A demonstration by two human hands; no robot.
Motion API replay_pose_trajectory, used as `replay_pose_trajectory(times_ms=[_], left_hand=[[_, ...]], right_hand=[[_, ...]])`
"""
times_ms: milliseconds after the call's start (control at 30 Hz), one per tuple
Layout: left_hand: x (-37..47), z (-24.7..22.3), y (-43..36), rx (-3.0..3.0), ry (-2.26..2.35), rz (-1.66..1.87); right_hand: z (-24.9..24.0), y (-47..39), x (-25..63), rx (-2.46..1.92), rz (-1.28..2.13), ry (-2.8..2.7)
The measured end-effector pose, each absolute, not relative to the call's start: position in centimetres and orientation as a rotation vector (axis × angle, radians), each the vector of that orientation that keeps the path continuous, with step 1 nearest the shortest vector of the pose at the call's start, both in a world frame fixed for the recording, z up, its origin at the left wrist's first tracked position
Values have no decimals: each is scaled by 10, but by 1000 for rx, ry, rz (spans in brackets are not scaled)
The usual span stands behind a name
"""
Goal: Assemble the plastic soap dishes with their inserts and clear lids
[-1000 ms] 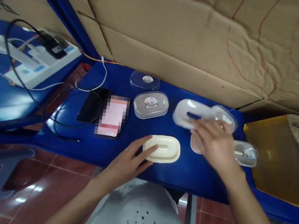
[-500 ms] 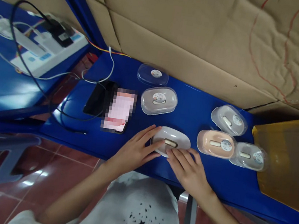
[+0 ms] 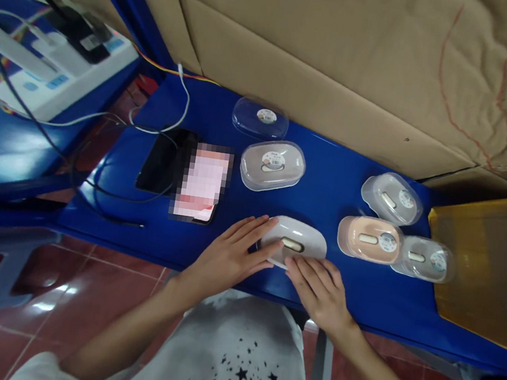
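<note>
A white oval dish with a small slot-shaped piece in its middle lies near the table's front edge, without a lid. My left hand grips its left end, fingers along the rim. At the front right rim, my right hand holds the dish with its fingers close together. Behind the dish are a grey dish under a clear lid and a clear labelled lid. To the right sit a peach lidded dish and two grey ones, one behind and one beside it.
Two phones, one dark and one with a blurred lit screen, lie left on the blue table. Cables run to a power strip at far left. A taped box stands at the right, cardboard behind.
The camera view has shifted slightly. Both hands remain on the white dish in nearly the same hold.
</note>
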State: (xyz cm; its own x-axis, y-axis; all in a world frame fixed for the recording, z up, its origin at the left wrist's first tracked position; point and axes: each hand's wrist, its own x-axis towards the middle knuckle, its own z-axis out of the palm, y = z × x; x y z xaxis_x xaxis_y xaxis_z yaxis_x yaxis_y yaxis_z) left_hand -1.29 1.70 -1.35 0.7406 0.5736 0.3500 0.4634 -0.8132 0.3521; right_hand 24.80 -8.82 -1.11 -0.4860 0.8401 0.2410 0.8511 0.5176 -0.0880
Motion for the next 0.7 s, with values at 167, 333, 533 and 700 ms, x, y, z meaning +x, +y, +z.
replay_pose_trajectory(times_ms=[167,333,533,700], left_hand=[[-19,-15,13,2747,739,658],[-23,-16,9,2821,587,683],[-22,-20,10,2818,541,658],[-21,-21,9,2796,630,738]], right_hand=[[-11,-91,249,-1385,-121,-2461],[-6,-91,250,-1381,68,-2546],[12,-76,259,-1279,130,-2503],[57,49,270,-1214,50,-2353]])
